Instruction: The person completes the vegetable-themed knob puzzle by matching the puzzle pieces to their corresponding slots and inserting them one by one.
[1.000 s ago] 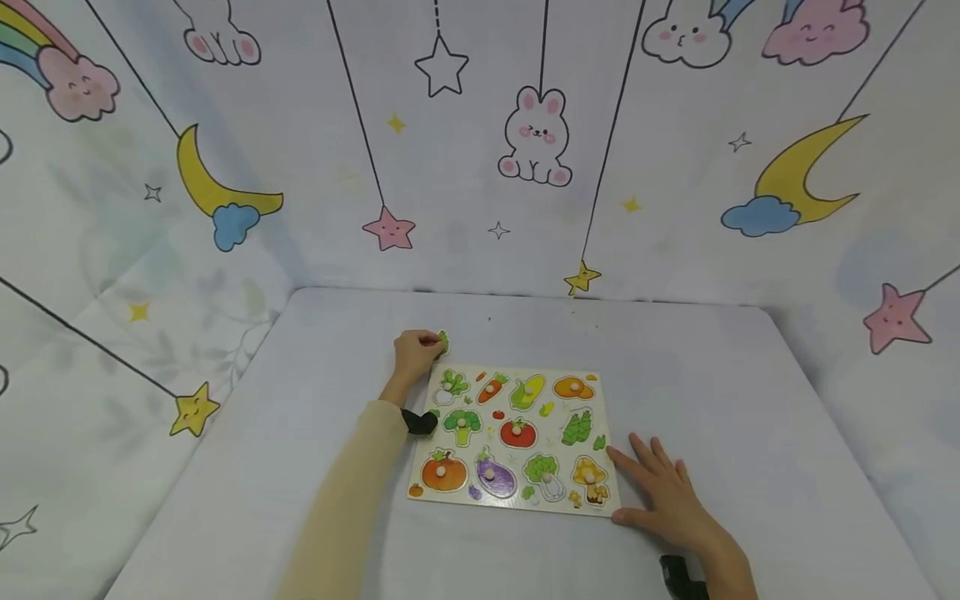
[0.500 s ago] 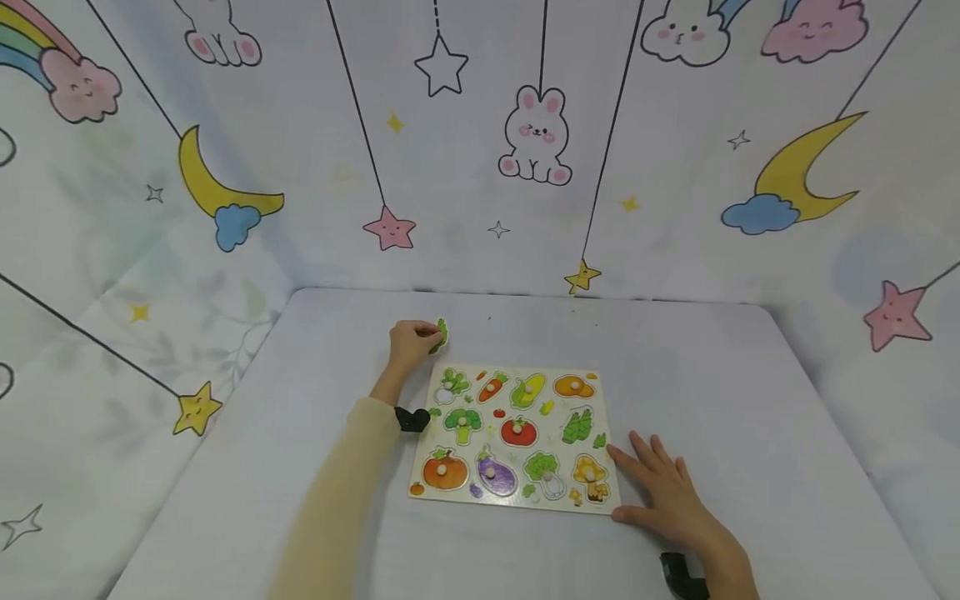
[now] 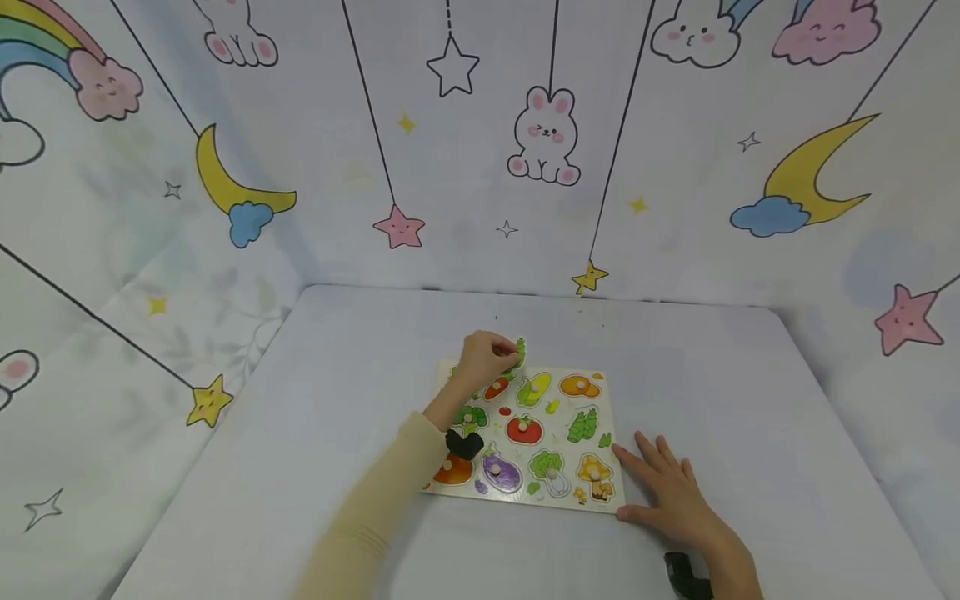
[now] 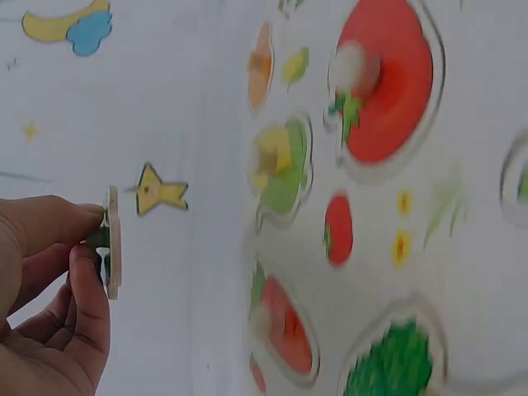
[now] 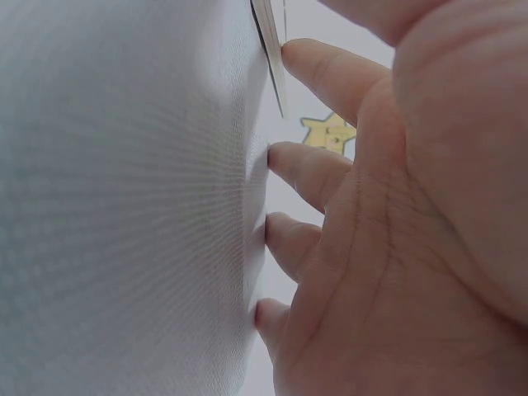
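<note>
My left hand (image 3: 486,360) pinches a green vegetable puzzle piece (image 3: 521,346) by its knob, above the far edge of a wooden vegetable puzzle board (image 3: 557,442). In the left wrist view the piece (image 4: 114,247) is seen edge-on between thumb and fingers, apart from the board. On the board, the tomato (image 3: 534,432), corn (image 3: 540,385) and eggplant (image 3: 510,478) show knobs. A green asparagus picture (image 3: 582,426) at the right shows none. Spread out flat, my right hand (image 3: 675,496) touches the board's right edge with its thumb and index finger.
The board lies on a white-covered table (image 3: 750,400). Behind rises a backdrop (image 3: 465,167) printed with stars, moons and rabbits. My left sleeve (image 3: 390,487) and black wrist strap (image 3: 465,444) cover the board's left part.
My left hand has carried the green puzzle piece to the right, from beyond the board's far left corner to over its far edge. My right hand stays at the board's right edge.
</note>
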